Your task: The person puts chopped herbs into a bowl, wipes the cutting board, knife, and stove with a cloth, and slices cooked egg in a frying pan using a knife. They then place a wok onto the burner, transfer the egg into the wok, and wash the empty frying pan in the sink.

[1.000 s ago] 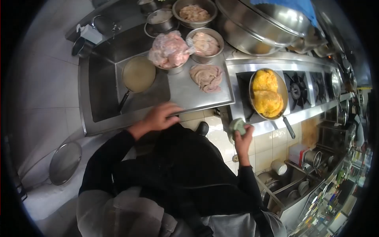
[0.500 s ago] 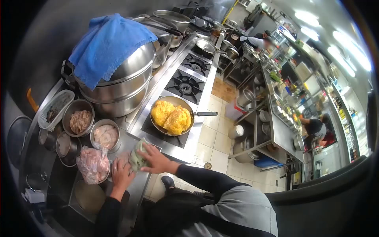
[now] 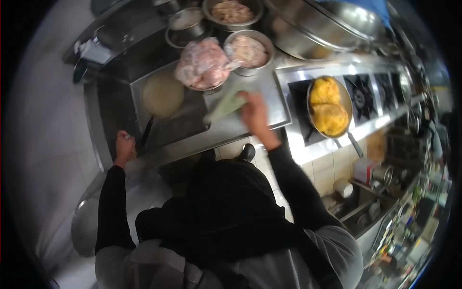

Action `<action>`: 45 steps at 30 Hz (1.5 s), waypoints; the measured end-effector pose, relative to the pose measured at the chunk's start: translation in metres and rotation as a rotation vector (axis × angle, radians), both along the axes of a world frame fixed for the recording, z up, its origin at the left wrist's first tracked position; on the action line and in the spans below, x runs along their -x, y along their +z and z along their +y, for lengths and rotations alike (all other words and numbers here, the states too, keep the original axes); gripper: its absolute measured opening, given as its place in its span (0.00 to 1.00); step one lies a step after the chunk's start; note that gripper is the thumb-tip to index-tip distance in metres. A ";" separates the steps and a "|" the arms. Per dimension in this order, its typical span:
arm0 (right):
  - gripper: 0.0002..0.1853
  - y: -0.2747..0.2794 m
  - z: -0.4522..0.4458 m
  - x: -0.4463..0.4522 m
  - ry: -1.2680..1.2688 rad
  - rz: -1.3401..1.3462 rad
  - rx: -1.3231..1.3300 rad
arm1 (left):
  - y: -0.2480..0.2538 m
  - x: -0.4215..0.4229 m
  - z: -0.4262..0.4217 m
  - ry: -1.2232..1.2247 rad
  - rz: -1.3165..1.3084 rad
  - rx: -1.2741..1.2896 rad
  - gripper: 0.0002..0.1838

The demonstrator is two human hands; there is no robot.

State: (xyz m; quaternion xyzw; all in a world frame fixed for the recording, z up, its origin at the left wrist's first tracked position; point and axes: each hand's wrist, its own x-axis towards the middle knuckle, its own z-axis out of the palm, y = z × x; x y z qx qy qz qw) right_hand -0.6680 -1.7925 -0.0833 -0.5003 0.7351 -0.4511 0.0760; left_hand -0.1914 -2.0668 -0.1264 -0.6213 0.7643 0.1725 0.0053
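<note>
My right hand (image 3: pixel 255 114), blurred by motion, grips a pale green cloth (image 3: pixel 227 104) that trails to the left over the steel counter (image 3: pixel 269 103). My left hand (image 3: pixel 125 147) is closed at the left front of the sink, its fingers curled; what they hold, if anything, I cannot make out. Just right of it is the black handle (image 3: pixel 147 131) of a round pan (image 3: pixel 163 94) that lies in the sink area. Behind the cloth, a clear plastic bag of raw pink meat (image 3: pixel 204 65) rests on a bowl.
Metal bowls of raw meat (image 3: pixel 248 50) and shredded meat (image 3: pixel 232 12) stand at the back. On the stove at right sits a frying pan with yellow food (image 3: pixel 329 108), its handle jutting forward. A large steamer (image 3: pixel 317 29) stands behind. Shelving and containers lie farther right.
My view has swung left and down. My left hand has left the counter beside the cloth and moved left to the sink. My right hand still has the cloth, now stretched out.
</note>
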 end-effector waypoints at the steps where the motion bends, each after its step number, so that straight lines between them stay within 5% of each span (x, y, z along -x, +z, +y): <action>1: 0.25 0.003 0.011 0.035 -0.056 -0.038 -0.160 | -0.015 -0.011 -0.002 0.195 0.380 -0.120 0.19; 2: 0.22 0.021 0.018 0.058 -0.108 -0.260 -0.187 | -0.019 -0.027 -0.002 0.383 0.762 -0.224 0.22; 4: 0.23 -0.007 0.016 0.083 -0.145 0.152 -0.197 | 0.025 -0.007 0.035 0.448 1.256 -0.784 0.22; 5: 0.27 -0.022 0.012 0.074 -0.078 0.373 -0.145 | 0.039 0.010 0.050 0.531 1.302 -0.965 0.21; 6: 0.28 -0.018 0.001 0.045 -0.044 0.227 -0.102 | 0.049 0.031 0.060 0.599 1.346 -1.156 0.20; 9: 0.22 -0.085 -0.029 -0.054 0.172 0.370 0.015 | 0.061 0.087 0.100 0.791 1.464 -1.006 0.19; 10: 0.20 -0.073 -0.036 -0.087 0.253 0.155 -0.036 | 0.064 0.107 0.106 0.782 1.473 -1.012 0.19; 12: 0.20 -0.053 -0.032 -0.099 0.333 0.086 0.028 | 0.079 0.145 0.116 0.622 1.555 -0.852 0.20; 14: 0.20 -0.025 -0.021 -0.080 0.300 -0.136 -0.007 | 0.123 0.198 0.133 0.406 1.352 -0.791 0.22; 15: 0.21 -0.052 -0.014 -0.053 0.189 0.020 0.214 | 0.116 0.217 0.130 0.173 1.331 -0.897 0.25; 16: 0.19 -0.048 0.000 -0.023 0.085 0.081 0.106 | 0.128 0.253 0.143 0.089 1.187 -0.764 0.26; 17: 0.20 -0.019 0.014 0.005 0.101 -0.108 0.018 | 0.088 0.281 0.144 -0.187 1.168 -0.417 0.27; 18: 0.22 0.001 0.030 0.023 0.052 0.004 -0.036 | 0.090 0.309 0.165 -0.190 1.295 -0.584 0.27; 20: 0.28 -0.018 0.063 0.062 0.064 -0.413 -0.200 | 0.081 0.347 0.188 -0.671 0.719 0.069 0.43; 22: 0.29 0.000 0.080 0.073 0.024 -0.102 -0.479 | 0.049 0.365 0.228 -0.553 0.471 0.215 0.47; 23: 0.29 0.006 0.084 0.071 0.036 -0.095 -0.491 | 0.049 0.364 0.237 -0.625 0.661 0.148 0.47; 25: 0.26 0.012 0.095 0.051 -0.006 -0.588 -0.492 | 0.049 0.362 0.248 -0.853 0.881 0.093 0.44; 28: 0.16 0.042 0.074 0.001 0.058 -1.318 -0.444 | 0.031 0.334 0.246 -0.949 0.700 0.102 0.41; 29: 0.16 0.048 0.069 0.004 0.072 -1.322 -0.472 | 0.021 0.315 0.245 -0.885 0.707 0.216 0.37; 31: 0.14 0.056 0.065 0.015 0.038 -0.644 -0.713 | 0.026 0.258 0.241 -0.849 0.613 0.015 0.35; 33: 0.08 0.071 0.039 0.005 0.120 -0.234 -0.292 | 0.031 0.221 0.234 -0.783 0.748 0.066 0.32; 34: 0.10 0.052 0.022 0.010 0.302 0.195 -0.036 | 0.028 0.211 0.235 -0.734 0.657 0.153 0.31; 36: 0.10 0.011 -0.002 0.013 0.679 -0.071 -0.137 | 0.045 0.200 0.225 -0.737 0.609 0.100 0.27; 44: 0.08 -0.014 0.057 0.085 0.156 0.061 -0.206 | 0.046 -0.032 0.162 0.144 -0.091 0.392 0.16; 45: 0.09 -0.009 0.055 0.085 0.152 0.161 -0.211 | 0.025 -0.052 0.146 0.425 -0.157 0.501 0.15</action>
